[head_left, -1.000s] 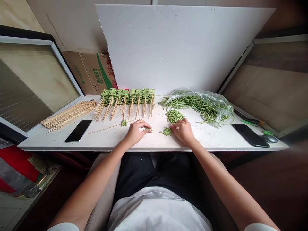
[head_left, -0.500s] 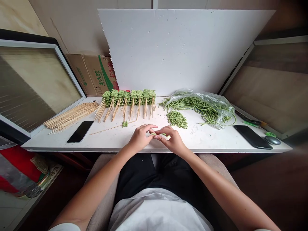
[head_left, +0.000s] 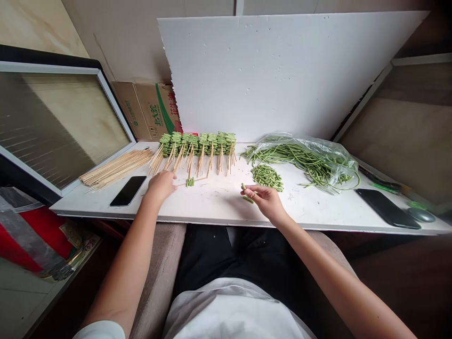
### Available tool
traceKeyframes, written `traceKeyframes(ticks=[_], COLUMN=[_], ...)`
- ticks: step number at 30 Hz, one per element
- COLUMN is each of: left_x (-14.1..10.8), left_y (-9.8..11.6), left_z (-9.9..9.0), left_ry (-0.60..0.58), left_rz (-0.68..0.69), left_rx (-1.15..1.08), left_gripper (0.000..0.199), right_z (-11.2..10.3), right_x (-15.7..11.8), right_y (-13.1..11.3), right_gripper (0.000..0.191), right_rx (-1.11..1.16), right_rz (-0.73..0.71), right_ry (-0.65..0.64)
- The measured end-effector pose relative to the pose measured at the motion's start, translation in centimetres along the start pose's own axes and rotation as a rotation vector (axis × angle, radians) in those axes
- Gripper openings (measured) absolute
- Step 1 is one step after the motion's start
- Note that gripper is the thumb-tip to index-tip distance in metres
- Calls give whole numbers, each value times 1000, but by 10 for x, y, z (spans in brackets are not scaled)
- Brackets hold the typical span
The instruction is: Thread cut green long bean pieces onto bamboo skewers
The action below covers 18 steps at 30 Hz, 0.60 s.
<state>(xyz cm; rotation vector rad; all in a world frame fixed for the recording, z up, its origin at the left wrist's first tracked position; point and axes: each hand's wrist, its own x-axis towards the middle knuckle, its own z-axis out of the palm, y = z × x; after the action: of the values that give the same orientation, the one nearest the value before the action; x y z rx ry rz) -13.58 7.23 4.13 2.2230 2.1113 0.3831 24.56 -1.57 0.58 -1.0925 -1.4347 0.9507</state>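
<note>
My left hand (head_left: 161,185) is over a bamboo skewer (head_left: 201,179), its fingers closed round the stick just left of several short green bean pieces (head_left: 190,181) threaded on it. That skewer lies on the white table, and its left part is hidden under my hand. My right hand (head_left: 265,201) pinches a short bean piece (head_left: 243,187) between thumb and fingers; a second piece (head_left: 248,199) shows just below the fingertips, held or lying I cannot tell. Beyond my right hand is a pile of cut bean pieces (head_left: 267,176).
Stacked bean skewers (head_left: 197,144) line the back, sticks pointing forward. Loose skewers (head_left: 118,167) and a phone (head_left: 128,191) lie left. Long beans (head_left: 300,155) in a plastic bag (head_left: 332,146) are at back right, with another black phone (head_left: 386,208) and a mouse (head_left: 421,214) farther right.
My hands, together around bean pieces before, have parted. The left has moved left onto the skewer; the right stays near the front with bean pieces. The view has shifted slightly.
</note>
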Motion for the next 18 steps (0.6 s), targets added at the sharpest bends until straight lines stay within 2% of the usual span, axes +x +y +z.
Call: traceKeyframes(ticks=[2,4,7,10,13,15,18], left_x=[6,9,11,12,10,6,-6], left_y=[-22,-33,-39,-40,-40,-36,-15], left_z=[2,8,16,17,8,-3,-25], left_ry=[-49,-117,-154,-182,-212,-198,-113], left_rz=[-48,-71,-69,-47,-36,-25,58], left_rx=[20,-9,-58,-54,-79,-170,-313], left_gripper=[28,16,3,6,5,2,9], right_z=[-1,-2,-2,-3,-6,-8,-10], right_x=[1,2,3,3,3,3,2], right_y=[-3,-5,-5,-7,-10,-12,-15], right_gripper=[46,47,45,41,40,40,37], right_rx=[82,124,211,299,384,437,488], right_rz=[61,94,124,148,180,194,195], right_ry=[0,6,10,-12,-27,-18,2])
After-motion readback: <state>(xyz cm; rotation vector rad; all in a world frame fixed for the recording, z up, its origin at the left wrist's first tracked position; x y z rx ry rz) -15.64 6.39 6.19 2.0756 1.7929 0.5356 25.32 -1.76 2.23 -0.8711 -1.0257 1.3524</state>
